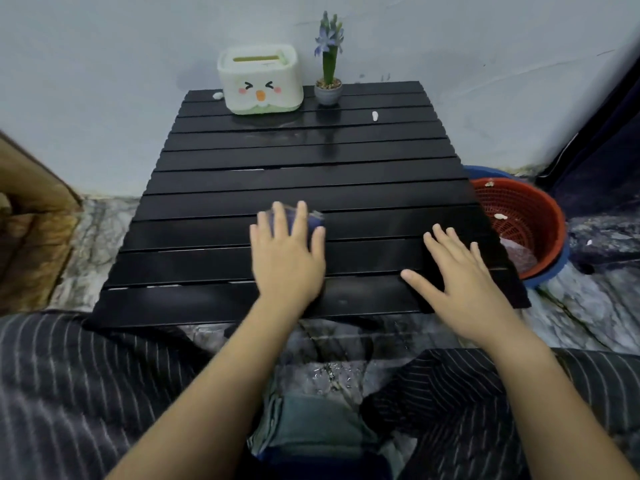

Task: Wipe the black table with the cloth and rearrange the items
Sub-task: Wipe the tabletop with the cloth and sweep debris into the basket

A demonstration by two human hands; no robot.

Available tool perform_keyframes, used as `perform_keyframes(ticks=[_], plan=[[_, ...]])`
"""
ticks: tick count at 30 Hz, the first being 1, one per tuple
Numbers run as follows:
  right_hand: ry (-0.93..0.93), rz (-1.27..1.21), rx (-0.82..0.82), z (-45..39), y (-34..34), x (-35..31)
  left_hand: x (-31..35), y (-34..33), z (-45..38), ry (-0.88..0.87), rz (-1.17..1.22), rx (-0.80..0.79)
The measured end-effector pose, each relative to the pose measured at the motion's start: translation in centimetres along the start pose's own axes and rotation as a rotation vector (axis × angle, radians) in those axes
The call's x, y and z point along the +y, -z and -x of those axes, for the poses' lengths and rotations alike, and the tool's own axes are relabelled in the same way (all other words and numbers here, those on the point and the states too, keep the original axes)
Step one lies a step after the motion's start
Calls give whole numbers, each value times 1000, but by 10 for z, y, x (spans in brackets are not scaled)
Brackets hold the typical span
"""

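A low black slatted table (214, 237) stands against the wall in front of me. My left hand (287, 258) lies flat on a folded blue cloth (313, 221), pressing it onto the table near the front middle. My right hand (460, 275) rests palm down with fingers spread on the table's front right corner, holding nothing. At the back stand a white tissue box with a cartoon face (260, 79) and a small potted purple flower (328, 64). Small white scraps lie on the table at the back right (375, 116) and back left (218, 95).
A red perforated basket (526, 220) sits inside a blue basin (550, 268) on the floor just right of the table. A brown cardboard piece (31, 216) leans at the left. My legs in striped trousers (86, 393) are folded below the table's front edge.
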State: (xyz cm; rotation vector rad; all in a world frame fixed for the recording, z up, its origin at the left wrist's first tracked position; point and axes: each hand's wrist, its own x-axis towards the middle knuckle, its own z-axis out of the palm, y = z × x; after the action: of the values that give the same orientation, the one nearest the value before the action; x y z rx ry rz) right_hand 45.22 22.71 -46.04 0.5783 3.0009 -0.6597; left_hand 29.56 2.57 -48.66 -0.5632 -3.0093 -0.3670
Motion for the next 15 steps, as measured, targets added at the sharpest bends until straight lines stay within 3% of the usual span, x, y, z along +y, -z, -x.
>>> perform_keyframes(ticks=[4,8,11,15], plan=[[-2,32,6,0,-3,2,54,-7,37,-300,35,-38],[0,34,16,1,-5,1,14,2,53,-415,18,-81],[-5,36,35,2,-6,-1,-44,14,59,-318,19,-51],[-17,49,48,4,-8,-5,-140,32,58,-38,30,17]])
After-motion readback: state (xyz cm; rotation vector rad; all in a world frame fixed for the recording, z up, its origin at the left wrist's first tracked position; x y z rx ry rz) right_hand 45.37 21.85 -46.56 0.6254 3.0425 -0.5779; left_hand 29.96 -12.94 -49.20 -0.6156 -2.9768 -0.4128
